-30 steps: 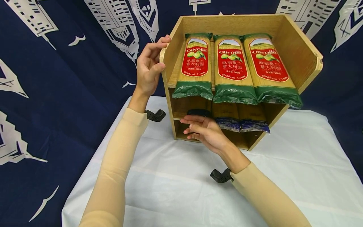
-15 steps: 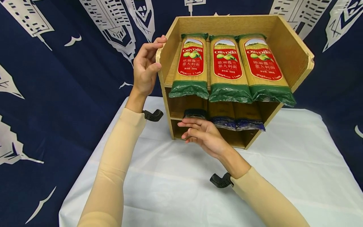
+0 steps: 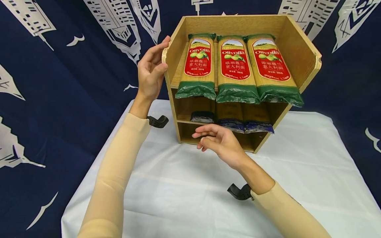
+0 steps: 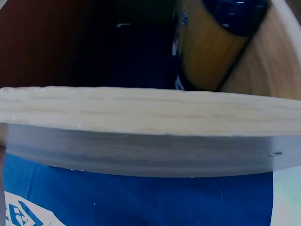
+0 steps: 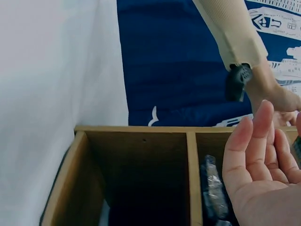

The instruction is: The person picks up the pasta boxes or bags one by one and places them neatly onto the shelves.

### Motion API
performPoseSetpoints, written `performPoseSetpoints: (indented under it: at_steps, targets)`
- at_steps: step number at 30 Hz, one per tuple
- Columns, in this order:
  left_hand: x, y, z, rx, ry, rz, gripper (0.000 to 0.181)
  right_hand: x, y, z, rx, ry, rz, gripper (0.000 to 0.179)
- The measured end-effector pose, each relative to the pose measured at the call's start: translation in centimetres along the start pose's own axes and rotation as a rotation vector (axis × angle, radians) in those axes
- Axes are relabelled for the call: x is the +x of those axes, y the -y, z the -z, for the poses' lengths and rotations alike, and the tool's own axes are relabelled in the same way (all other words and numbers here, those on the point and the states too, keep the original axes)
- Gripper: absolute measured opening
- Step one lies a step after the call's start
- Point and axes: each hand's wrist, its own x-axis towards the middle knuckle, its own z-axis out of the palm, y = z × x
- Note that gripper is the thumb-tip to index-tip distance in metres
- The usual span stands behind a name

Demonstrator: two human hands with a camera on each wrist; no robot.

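Note:
My left hand (image 3: 150,76) holds the left side panel of a wooden shelf (image 3: 300,56), its thumb at the front edge and fingertips by the upper rim. The right hand (image 3: 223,142) is in front of the lower compartments, fingers loosely bent and holding nothing. Just beyond its fingers, on the middle tier, a pasta pack with a dark end (image 3: 202,116) lies left of two packs with blue ends, a middle one (image 3: 230,124) and a right one (image 3: 258,126). In the right wrist view a crinkled pack end (image 5: 214,188) shows beside the right hand's fingers.
Three green-ended spaghetti packs lie on the top tier: a left one (image 3: 197,62), a middle one (image 3: 236,66) and a right one (image 3: 272,66), ends jutting past the front. The shelf stands on a white tablecloth (image 3: 178,191) before a dark blue patterned curtain (image 3: 89,82).
My right hand has drawn back slightly from the middle tier, and the dark-ended pack now shows more fully. The left hand stays at the side panel. The head view has shifted a little.

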Motion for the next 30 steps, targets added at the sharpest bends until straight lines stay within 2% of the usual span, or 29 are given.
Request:
performPoseSetpoints:
  at_steps: [7,13,15,19,23,27,30]
  targets:
    - [-1.5,-1.2,0.0,0.210,0.006,0.015,0.061,-0.8,0.9,0.5,-0.262,-0.116,-0.035,0.029]
    - [-3.3,-2.5,0.0,0.242,0.039,0.044,0.062,-2.1,1.4,1.4,-0.366,-0.153,-0.021,0.029]
    - [-3.9,-2.9,0.0,0.246,0.059,0.059,0.061,-2.5,1.6,1.7,-0.392,-0.164,-0.006,0.029]
    - [-5.0,-3.7,0.1,0.322,0.115,0.086,0.062,-3.5,1.8,2.5,-0.486,-0.199,0.036,0.030]
    - [-5.9,-4.3,0.4,0.440,0.183,0.104,0.063,-4.7,2.1,3.4,-0.612,-0.245,0.081,0.031]
    - [-7.0,-4.9,0.6,0.524,0.249,0.117,0.056,-6.1,2.3,4.2,-0.724,-0.303,0.109,0.036]
    - [-8.1,-5.2,0.5,0.642,0.292,0.100,0.053,-7.1,2.3,4.7,-0.803,-0.347,0.133,0.040]
